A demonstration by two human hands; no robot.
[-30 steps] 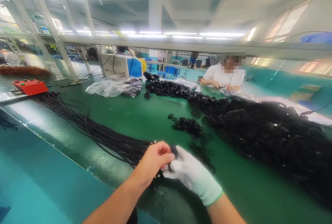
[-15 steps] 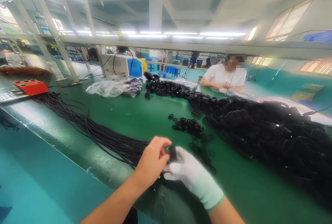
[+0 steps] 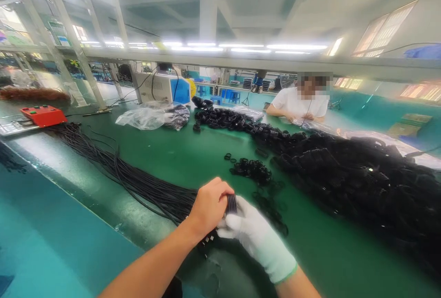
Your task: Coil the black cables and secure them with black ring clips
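Observation:
My right hand (image 3: 253,229), in a white glove, grips a small coil of black cable (image 3: 232,204) whose turns lie side by side. My bare left hand (image 3: 209,208) is closed against the left side of that coil, its fingertips bent over the edge and partly hidden. Beneath my left wrist runs a long bundle of black cables (image 3: 148,184). Small shiny metal ends (image 3: 209,239) show just below the hands. A small heap of thin black rings (image 3: 251,170) lies on the green table beyond my hands.
A large pile of coiled black cables (image 3: 344,174) covers the table's right side. At the back are a clear plastic bag (image 3: 144,116) and a white-blue machine (image 3: 165,87). A red control box (image 3: 44,116) stands left. A person (image 3: 299,105) sits across the table.
My left hand has closed in on the coil, its fingers now bent over the edge where they were spread apart before. The right hand keeps its grip, nearly still.

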